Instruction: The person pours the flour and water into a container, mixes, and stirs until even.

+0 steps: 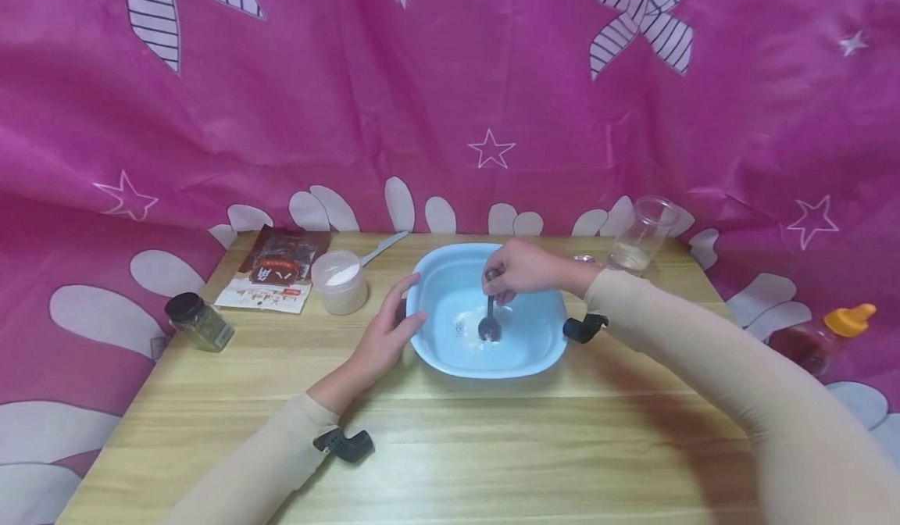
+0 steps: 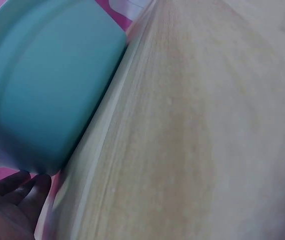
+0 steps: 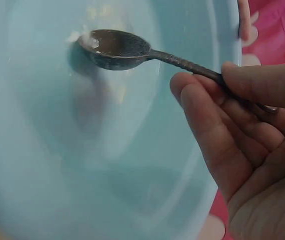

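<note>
A light blue plastic basin (image 1: 436,353) stands on the wooden table, with clear liquid and white clumps on its bottom. My right hand (image 1: 523,266) reaches over the basin and pinches a dark metal spoon (image 3: 177,61) by its handle between thumb and fingers. The spoon's bowl is low in the basin; in the right wrist view it holds a little liquid with a white lump at its tip. Along the basin's left side rests my left hand (image 1: 385,328), fingers extended, fingertips touching its outer wall in the left wrist view (image 2: 20,195).
At the left are a spice jar (image 1: 199,322), a food packet (image 1: 274,267) and a tub of white powder (image 1: 341,281). A pale knife-like utensil (image 1: 383,248) lies behind the tub. A clear cup (image 1: 641,236) stands back right, and a yellow-capped bottle (image 1: 819,341) is at the far right.
</note>
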Action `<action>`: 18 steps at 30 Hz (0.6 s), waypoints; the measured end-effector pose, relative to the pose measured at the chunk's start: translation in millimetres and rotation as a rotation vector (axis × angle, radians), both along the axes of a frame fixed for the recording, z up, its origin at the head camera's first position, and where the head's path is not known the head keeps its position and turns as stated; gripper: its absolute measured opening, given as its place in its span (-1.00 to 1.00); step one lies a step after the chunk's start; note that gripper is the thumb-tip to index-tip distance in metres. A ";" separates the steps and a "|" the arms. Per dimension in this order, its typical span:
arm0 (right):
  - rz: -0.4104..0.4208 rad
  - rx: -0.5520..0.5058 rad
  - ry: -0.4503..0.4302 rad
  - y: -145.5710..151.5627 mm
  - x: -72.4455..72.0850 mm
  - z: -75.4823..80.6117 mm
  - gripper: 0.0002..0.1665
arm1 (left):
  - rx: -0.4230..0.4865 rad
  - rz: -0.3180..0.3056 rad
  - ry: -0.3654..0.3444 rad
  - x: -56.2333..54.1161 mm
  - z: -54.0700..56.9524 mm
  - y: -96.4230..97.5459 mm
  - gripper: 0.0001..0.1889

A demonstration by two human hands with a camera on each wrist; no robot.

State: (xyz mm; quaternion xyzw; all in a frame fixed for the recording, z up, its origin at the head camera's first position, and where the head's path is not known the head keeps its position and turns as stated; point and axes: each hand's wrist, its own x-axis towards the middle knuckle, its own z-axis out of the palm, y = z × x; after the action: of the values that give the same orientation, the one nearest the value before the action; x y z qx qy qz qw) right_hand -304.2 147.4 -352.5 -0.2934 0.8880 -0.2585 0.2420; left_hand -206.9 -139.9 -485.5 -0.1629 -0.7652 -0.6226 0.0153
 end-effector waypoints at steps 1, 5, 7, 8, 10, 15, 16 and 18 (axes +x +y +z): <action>0.005 -0.003 -0.008 -3.6 1.4 -0.1 -0.87 | 0.001 0.001 -0.001 0.2 -0.6 0.0 -0.29; -0.008 -0.010 0.004 -14.2 2.9 -2.3 -0.85 | 0.005 0.003 -0.001 1.2 -1.6 0.7 -0.29; -0.042 -0.013 0.035 -16.6 1.5 -4.0 -0.87 | 0.005 -0.001 0.004 1.4 -1.3 1.2 -0.29; -0.061 -0.015 0.053 -17.1 0.3 -5.2 -0.88 | 0.005 -0.004 0.005 1.4 -0.9 1.3 -0.29; -0.112 -0.022 0.080 -17.9 -1.9 -6.4 -0.90 | 0.004 -0.008 0.008 1.6 -0.4 1.3 -0.29; -0.209 -0.024 0.126 -23.1 -4.2 -5.5 -0.93 | 0.004 -0.008 0.007 1.7 0.4 0.6 -0.29; -0.214 -0.026 0.128 -25.0 -4.1 -5.1 -0.93 | 0.003 -0.009 0.010 1.8 0.3 0.1 -0.29; -0.210 -0.035 0.128 -29.1 -2.7 -3.9 -0.93 | 0.005 -0.007 0.012 1.9 0.3 -0.7 -0.29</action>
State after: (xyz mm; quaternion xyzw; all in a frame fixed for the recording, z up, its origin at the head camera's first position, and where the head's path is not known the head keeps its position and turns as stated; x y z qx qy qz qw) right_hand -306.9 118.3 -356.4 -0.2188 0.9228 -0.2788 0.1513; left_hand -205.0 -140.6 -485.2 -0.1690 -0.7629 -0.6238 0.0180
